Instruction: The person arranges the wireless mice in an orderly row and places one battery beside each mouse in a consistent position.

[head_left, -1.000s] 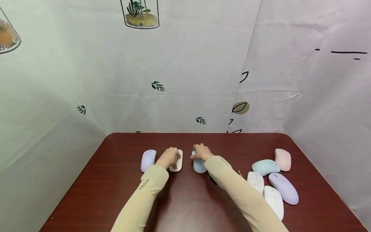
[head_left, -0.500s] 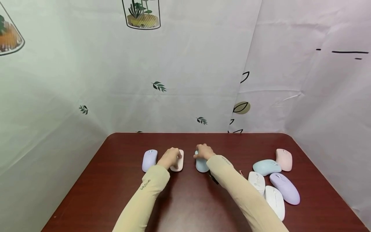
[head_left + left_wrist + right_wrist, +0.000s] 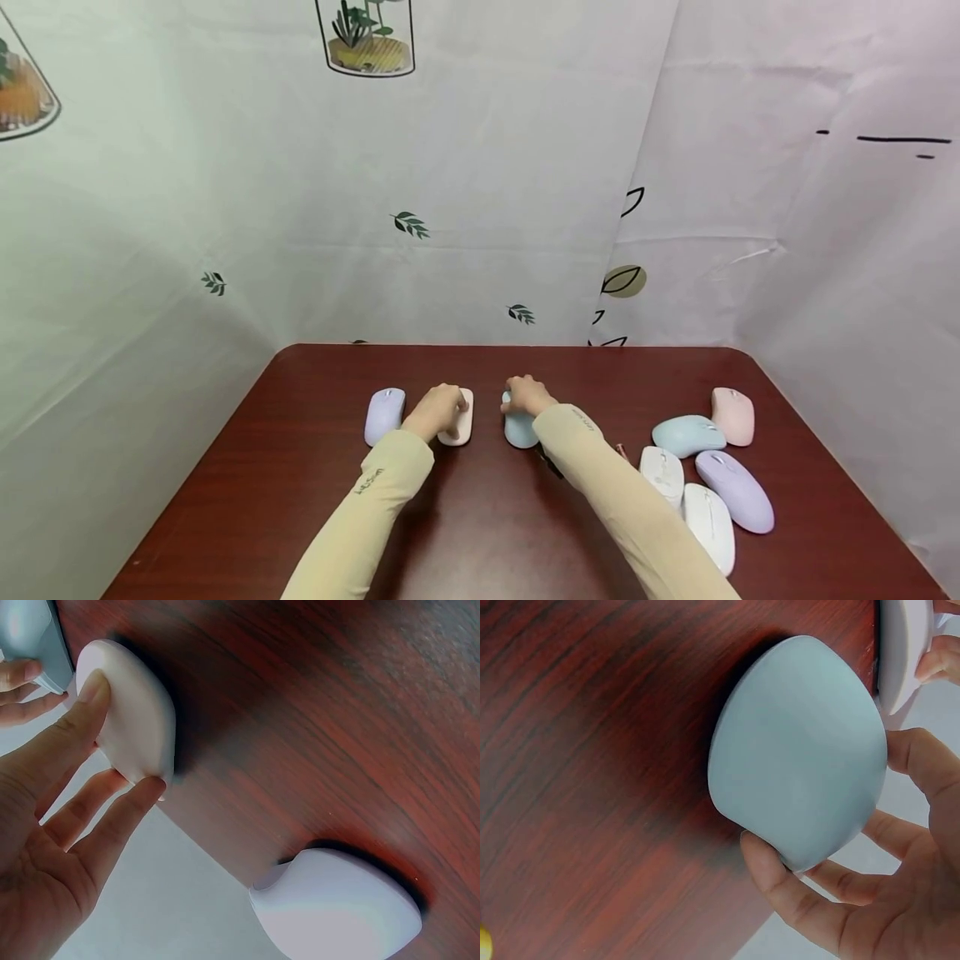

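My left hand (image 3: 437, 410) holds a pale pink computer mouse (image 3: 466, 414) by its sides on the table. In the left wrist view, the thumb presses one side of that mouse and a fingertip touches its end. To the right, my right hand (image 3: 528, 395) grips a light blue mouse (image 3: 519, 431), fingers and thumb around its front end, as the right wrist view shows. The two held mice lie roughly side by side with a small gap. Left of my left hand rests a lilac mouse (image 3: 385, 416), untouched.
At the right of the dark red table (image 3: 480, 533) lies a loose cluster: a pink mouse (image 3: 732, 416), a blue mouse (image 3: 687, 436), a purple mouse (image 3: 735, 492) and two white mice, one (image 3: 708, 527) nearer me. A patterned white sheet (image 3: 480, 167) hangs behind.
Over the last second my right hand has shifted the light blue mouse slightly to the right. My left hand and the pink mouse stay in place.
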A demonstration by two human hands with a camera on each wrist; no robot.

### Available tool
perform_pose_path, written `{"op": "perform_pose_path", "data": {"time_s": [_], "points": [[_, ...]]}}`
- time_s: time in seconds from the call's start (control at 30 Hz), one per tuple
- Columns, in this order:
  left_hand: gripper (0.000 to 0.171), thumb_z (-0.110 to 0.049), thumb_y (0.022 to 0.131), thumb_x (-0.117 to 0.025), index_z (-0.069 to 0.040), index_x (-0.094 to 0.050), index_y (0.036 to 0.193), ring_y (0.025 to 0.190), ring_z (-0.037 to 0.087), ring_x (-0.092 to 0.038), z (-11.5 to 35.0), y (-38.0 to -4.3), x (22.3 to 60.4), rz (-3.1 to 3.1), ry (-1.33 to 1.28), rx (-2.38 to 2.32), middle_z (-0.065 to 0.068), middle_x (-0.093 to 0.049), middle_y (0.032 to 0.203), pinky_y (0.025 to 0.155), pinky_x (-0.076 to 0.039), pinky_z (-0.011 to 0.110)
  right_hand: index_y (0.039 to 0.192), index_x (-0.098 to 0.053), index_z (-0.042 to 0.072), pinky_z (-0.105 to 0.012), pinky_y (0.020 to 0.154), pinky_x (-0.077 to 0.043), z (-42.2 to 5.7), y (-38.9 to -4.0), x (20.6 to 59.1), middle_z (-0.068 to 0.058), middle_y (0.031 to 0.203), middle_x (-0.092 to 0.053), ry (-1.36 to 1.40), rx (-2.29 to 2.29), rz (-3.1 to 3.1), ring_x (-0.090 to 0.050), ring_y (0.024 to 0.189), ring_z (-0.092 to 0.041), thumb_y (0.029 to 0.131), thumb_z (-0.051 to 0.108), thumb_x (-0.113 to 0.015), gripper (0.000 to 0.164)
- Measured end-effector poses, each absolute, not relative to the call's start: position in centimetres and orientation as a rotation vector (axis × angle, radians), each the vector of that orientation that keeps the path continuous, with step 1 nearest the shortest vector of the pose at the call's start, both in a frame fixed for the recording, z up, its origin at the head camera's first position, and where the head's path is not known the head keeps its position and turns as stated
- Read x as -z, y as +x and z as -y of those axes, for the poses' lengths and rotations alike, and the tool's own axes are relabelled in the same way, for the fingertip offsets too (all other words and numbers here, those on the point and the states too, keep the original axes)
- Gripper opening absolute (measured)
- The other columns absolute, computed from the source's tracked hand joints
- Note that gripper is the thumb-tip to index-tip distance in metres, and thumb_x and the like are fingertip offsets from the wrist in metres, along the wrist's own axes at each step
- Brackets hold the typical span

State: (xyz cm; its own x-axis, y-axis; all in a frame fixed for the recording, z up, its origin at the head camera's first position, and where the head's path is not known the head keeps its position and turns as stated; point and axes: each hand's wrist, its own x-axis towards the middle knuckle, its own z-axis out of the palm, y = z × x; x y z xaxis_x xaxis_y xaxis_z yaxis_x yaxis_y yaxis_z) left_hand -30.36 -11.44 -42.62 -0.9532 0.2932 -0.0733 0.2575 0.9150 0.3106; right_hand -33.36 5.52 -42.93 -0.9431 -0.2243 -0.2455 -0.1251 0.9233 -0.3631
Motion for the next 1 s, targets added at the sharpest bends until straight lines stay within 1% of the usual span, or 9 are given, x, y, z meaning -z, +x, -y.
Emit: {"op": "perform_pose_path", "data": {"time_s": [0.2, 0.33, 0.43, 0.53, 0.7, 0.8, 1.0], "points": [[0.046, 0.000, 0.056, -0.087, -0.003, -0.073, 0.099, 0.103, 0.029, -0.062, 11.4, -30.3, 42.9, -2.973, 0.492, -0.476, 0.011, -0.070, 0.106, 0.089, -0.050, 0.035, 0.133, -0.050, 0.005, -0.049, 0.088, -0.046, -5.6, -33.2, 43.3, -0.025, 0.129, -0.045, -0.217, 0.486, -2.752, -0.048, 0.113, -0.041, 0.089, 0.022, -0.063, 0.048], [0.045, 0.000, 0.058, -0.087, -0.002, -0.072, 0.100, 0.105, 0.029, -0.061, 11.2, -30.3, 42.8, -2.950, 0.479, -0.469, 0.012, -0.068, 0.107, 0.090, -0.050, 0.035, 0.137, -0.045, 0.007, -0.052, 0.088, -0.045, -5.6, -32.9, 43.3, -0.027, 0.134, -0.040, -0.209, 0.490, -2.731, -0.043, 0.118, -0.045, 0.091, 0.022, -0.060, 0.050], [0.044, 0.000, 0.059, -0.086, -0.002, -0.072, 0.100, 0.105, 0.028, -0.060, 11.0, -30.4, 42.7, -2.936, 0.447, -0.436, 0.012, -0.067, 0.107, 0.089, -0.050, 0.035, 0.138, -0.044, 0.008, -0.054, 0.092, -0.043, -5.6, -32.6, 42.9, -0.027, 0.138, -0.038, -0.204, 0.505, -2.719, -0.040, 0.122, -0.047, 0.092, 0.024, -0.060, 0.052], [0.042, 0.001, 0.059, -0.086, -0.002, -0.071, 0.098, 0.103, 0.027, -0.060, 10.9, -30.4, 42.5, -2.928, 0.425, -0.419, 0.012, -0.066, 0.106, 0.086, -0.051, 0.034, 0.140, -0.042, 0.011, -0.055, 0.096, -0.041, -5.7, -32.5, 42.0, -0.025, 0.142, -0.035, -0.193, 0.508, -2.708, -0.037, 0.127, -0.047, 0.090, 0.028, -0.062, 0.057], [0.040, 0.002, 0.059, -0.086, -0.003, -0.071, 0.096, 0.102, 0.027, -0.060, 10.7, -30.4, 42.2, -2.943, 0.420, -0.411, 0.013, -0.065, 0.105, 0.088, -0.050, 0.035, 0.144, -0.037, 0.014, -0.056, 0.101, -0.036, -6.4, -32.6, 40.3, -0.023, 0.147, -0.031, -0.217, 0.492, -2.709, -0.031, 0.133, -0.045, 0.088, 0.032, -0.065, 0.065], [0.041, 0.002, 0.058, -0.086, -0.003, -0.071, 0.095, 0.101, 0.028, -0.060, 10.8, -30.2, 42.2, -2.964, 0.449, -0.393, 0.013, -0.066, 0.104, 0.089, -0.050, 0.034, 0.145, -0.036, 0.014, -0.057, 0.103, -0.034, -7.0, -32.4, 39.7, -0.023, 0.149, -0.028, -0.247, 0.491, -2.704, -0.028, 0.136, -0.045, 0.089, 0.032, -0.064, 0.065], [0.041, 0.003, 0.057, -0.086, -0.002, -0.071, 0.096, 0.100, 0.027, -0.060, 11.3, -30.2, 42.3, -2.965, 0.481, -0.392, 0.012, -0.066, 0.103, 0.087, -0.050, 0.035, 0.144, -0.037, 0.010, -0.059, 0.107, -0.028, -8.4, -31.9, 38.7, -0.025, 0.150, -0.026, -0.367, 0.501, -2.686, -0.023, 0.138, -0.047, 0.091, 0.026, -0.061, 0.061]]}}
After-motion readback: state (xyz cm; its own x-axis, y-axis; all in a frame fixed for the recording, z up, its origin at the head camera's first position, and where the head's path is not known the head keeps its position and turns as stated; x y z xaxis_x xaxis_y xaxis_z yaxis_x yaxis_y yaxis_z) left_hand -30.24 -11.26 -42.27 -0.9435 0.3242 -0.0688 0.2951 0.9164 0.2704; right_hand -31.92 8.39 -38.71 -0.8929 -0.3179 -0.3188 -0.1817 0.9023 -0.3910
